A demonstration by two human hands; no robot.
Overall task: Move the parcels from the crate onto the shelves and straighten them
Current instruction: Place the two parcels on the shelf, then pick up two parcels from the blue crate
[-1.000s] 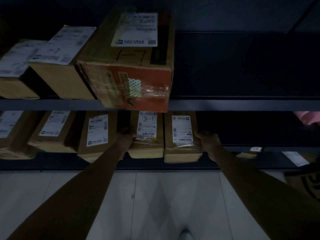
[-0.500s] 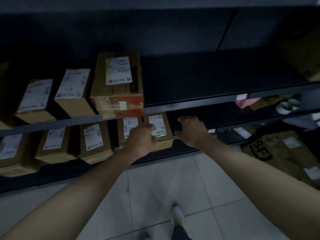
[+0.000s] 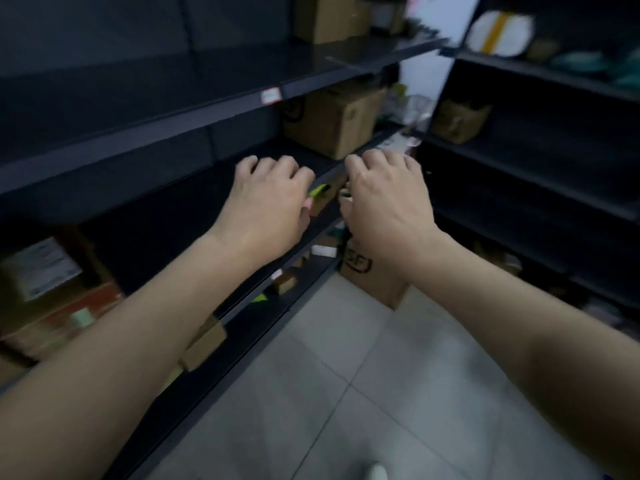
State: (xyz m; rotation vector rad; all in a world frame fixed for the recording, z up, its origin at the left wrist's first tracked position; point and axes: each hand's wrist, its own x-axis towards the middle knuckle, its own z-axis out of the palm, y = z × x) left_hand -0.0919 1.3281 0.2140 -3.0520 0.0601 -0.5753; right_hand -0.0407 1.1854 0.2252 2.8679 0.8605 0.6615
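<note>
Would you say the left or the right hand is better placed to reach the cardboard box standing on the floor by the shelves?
Probably the right hand: it hangs empty almost directly above the floor box, while the left hand sits further left, over the shelf edge.

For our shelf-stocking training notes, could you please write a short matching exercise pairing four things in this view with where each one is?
Things:
1. left hand
2. box marked SF
3. red-trimmed parcel
4. white roll with a yellow band

Places:
A. on the floor tiles in the corner between the racks
B. top right, on the right-hand rack
C. empty, fingers curled, beside the right hand
D. far left, on a lower shelf

Pairs: 1-C, 2-A, 3-D, 4-B
</note>
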